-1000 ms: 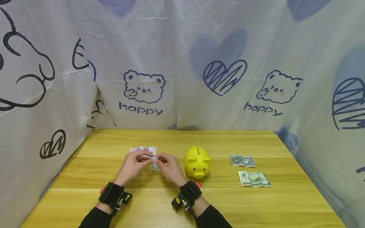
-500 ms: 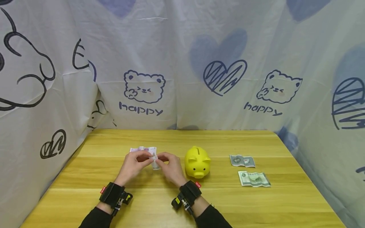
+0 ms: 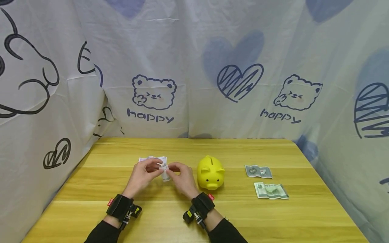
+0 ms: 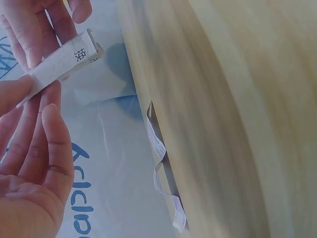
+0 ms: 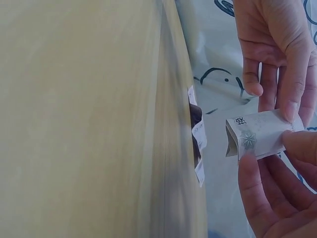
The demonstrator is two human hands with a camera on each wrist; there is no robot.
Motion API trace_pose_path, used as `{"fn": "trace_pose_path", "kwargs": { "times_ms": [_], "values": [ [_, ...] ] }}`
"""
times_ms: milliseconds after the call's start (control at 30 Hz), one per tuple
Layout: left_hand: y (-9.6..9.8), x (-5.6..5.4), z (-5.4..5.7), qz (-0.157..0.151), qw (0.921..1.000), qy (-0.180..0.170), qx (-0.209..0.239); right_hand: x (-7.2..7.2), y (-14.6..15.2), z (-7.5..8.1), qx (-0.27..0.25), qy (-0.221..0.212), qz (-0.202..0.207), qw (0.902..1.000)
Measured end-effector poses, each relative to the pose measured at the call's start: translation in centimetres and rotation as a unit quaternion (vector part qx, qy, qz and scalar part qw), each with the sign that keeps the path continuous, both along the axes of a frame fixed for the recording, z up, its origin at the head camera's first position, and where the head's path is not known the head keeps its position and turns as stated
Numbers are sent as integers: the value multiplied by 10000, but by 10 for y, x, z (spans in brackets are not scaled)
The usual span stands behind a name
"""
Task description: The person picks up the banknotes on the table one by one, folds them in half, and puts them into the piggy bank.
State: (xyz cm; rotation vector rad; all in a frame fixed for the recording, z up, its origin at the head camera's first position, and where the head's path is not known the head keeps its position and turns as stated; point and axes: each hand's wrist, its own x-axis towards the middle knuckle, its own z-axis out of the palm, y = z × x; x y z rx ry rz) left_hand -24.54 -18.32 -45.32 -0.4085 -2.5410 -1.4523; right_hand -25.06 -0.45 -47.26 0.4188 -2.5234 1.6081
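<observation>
Between both hands, above the table, is a folded paper banknote. My left hand pinches its left end between thumb and fingers. My right hand pinches the other end. In the left wrist view the folded banknote looks like a narrow flat strip with printed characters. The right wrist view shows layered folds at the open end of the folded banknote. A pinkish banknote lies creased on the table just behind the hands, partly hidden by them.
A yellow piggy bank with a slot on top stands right of the right hand. Farther right lie a grey-green banknote and a green banknote, both creased. A printed cloth hangs behind the wooden table.
Both hands stay in nearly the same place, holding the folded banknote. The left fingertips shift slightly on it. The piggy bank and the loose banknotes have not moved.
</observation>
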Motion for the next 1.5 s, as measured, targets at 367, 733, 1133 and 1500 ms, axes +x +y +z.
{"fn": "trace_pose_path", "kwargs": {
  "times_ms": [367, 733, 1133, 1500],
  "values": [
    [1, 0, -2, -58, 9998, 142, -86, 0, 0, -2, -87, -37, 48, 9999],
    [1, -1, -3, -61, 9998, 148, -73, 1, -1, -3, -51, -6, 258, 9997],
    [1, -1, -2, -22, 9999, 155, 8, 0, -2, -6, 225, 125, 416, 9988],
    [6, 7, 9, -16, 9999, 116, 84, 2, -3, -5, 355, 110, 626, 9973]
  ]
}}
